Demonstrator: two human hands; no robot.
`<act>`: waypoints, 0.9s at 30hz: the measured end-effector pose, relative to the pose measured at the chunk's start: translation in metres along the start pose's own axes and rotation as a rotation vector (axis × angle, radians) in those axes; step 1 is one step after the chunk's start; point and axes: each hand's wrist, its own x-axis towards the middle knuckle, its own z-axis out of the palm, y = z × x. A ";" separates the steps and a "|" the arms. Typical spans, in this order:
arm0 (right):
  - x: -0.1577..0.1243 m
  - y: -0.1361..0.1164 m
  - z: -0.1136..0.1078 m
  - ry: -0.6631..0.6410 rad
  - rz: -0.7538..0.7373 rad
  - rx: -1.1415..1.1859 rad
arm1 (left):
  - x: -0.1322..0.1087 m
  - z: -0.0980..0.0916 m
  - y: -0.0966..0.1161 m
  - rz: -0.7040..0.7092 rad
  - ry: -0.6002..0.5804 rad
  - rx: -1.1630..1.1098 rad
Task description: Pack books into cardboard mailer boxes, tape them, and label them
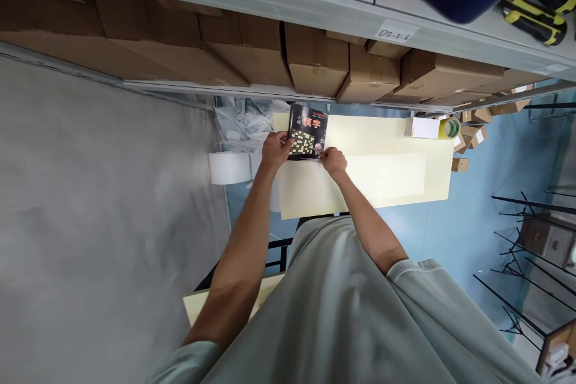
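Note:
A black book point(308, 132) with red characters and a yellow-and-white grid on its cover is held above the left part of the pale yellow table point(360, 192). My left hand point(276, 149) grips its left edge near the lower corner, thumb on the cover. At the lower right corner, my right hand point(333, 162) is closed on the book with curled fingers. The backs of both hands face the camera, so the fingers behind the book are hidden.
Clear plastic bags point(243, 123) and a white roll point(230, 168) lie left of the table. At its back right are a white box point(423, 128) and a yellow-green tape roll point(450, 128). A shelf of cardboard boxes point(317, 60) overhangs the back.

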 end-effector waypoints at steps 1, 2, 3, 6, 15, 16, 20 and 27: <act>0.002 0.004 0.000 0.008 -0.020 0.027 | -0.003 -0.001 0.009 0.061 0.010 0.016; 0.003 0.009 -0.001 0.015 -0.048 0.064 | -0.009 -0.002 0.019 0.126 0.014 0.031; 0.005 0.016 -0.002 0.022 -0.079 0.119 | -0.016 -0.003 0.031 0.194 0.014 0.043; 0.009 0.042 -0.008 0.051 -0.169 0.395 | -0.050 -0.001 0.069 0.384 0.014 0.062; -0.006 0.175 -0.061 0.087 -0.521 0.808 | -0.144 0.060 0.137 0.327 0.055 -0.014; -0.010 0.195 -0.065 0.102 -0.534 0.804 | -0.149 0.075 0.139 0.300 0.050 -0.034; -0.020 0.280 -0.079 0.192 -0.420 0.777 | -0.158 0.153 0.148 0.174 -0.068 -0.098; -0.016 0.407 -0.089 0.249 -0.177 0.731 | -0.170 0.284 0.171 0.071 -0.327 -0.112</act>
